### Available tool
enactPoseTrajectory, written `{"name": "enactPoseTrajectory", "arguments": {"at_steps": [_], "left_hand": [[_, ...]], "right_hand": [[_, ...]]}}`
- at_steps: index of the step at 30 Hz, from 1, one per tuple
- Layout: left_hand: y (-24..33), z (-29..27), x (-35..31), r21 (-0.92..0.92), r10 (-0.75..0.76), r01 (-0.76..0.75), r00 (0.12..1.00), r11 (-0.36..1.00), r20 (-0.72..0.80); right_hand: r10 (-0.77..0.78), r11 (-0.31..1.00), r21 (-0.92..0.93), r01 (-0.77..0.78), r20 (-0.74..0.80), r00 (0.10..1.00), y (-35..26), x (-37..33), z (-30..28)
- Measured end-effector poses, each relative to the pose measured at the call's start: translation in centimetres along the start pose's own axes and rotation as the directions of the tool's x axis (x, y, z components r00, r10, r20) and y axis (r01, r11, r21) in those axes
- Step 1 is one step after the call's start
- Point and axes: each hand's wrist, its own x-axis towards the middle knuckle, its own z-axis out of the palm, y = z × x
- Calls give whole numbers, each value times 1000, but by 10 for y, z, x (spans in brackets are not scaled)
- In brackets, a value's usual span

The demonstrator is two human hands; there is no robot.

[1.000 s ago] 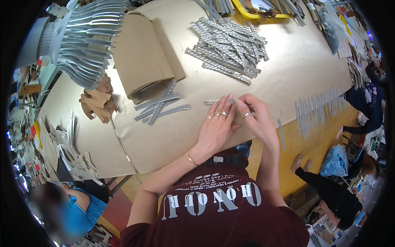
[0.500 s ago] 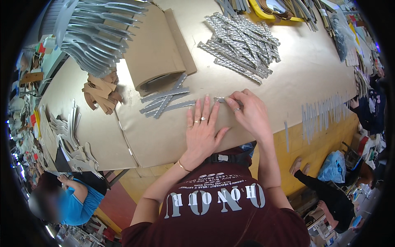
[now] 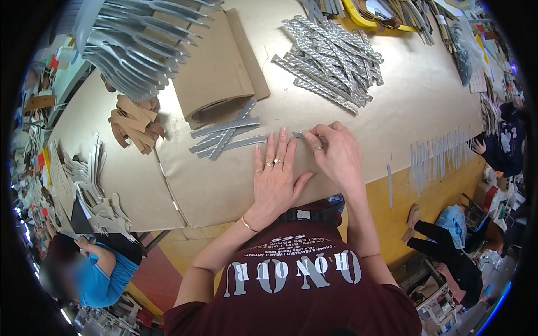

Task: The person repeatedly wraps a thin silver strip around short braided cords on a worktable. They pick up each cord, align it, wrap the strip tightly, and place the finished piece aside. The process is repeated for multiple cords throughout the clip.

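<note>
My left hand (image 3: 277, 176) lies flat on the table, fingers stretched out over a grey strip. Close beside it, my right hand (image 3: 339, 154) pinches the right end of a narrow strip (image 3: 298, 135) with thumb and forefinger; its grip is partly hidden. Out to the left of my left fingertips runs a flat grey strip with a silvery braided edge (image 3: 246, 143); whether it is the same piece is hidden under the fingers. Several similar grey strips (image 3: 224, 127) lie crossed just beyond. A heap of silver braided straps (image 3: 336, 61) sits farther off at the right.
A brown curved board sleeve (image 3: 216, 78) stands behind the strips. Brown leather-like pieces (image 3: 134, 123) lie at left, below hanging grey straps (image 3: 134, 50). Thin grey strips (image 3: 440, 159) line the table's right edge. A yellow tray (image 3: 367, 19) is at the back. Other people sit on both sides.
My right hand has shifted slightly left and its fingers have turned; the strip end beside it now shows plain grey instead of braid. My left hand stays in place.
</note>
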Motion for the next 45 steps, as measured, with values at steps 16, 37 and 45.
{"name": "enactPoseTrajectory", "arguments": {"at_steps": [16, 37, 45], "left_hand": [[10, 0, 4, 21, -45, 45, 999, 999, -28], [18, -3, 17, 284, -31, 52, 996, 957, -79], [21, -3, 6, 191, 66, -58, 997, 980, -33]], "right_hand": [[-38, 997, -68, 34, -50, 998, -1, -1, 5], [-65, 989, 137, 52, 94, 993, 29, 12, -21], [-34, 998, 55, 29, 102, 994, 23, 11, -19]]}}
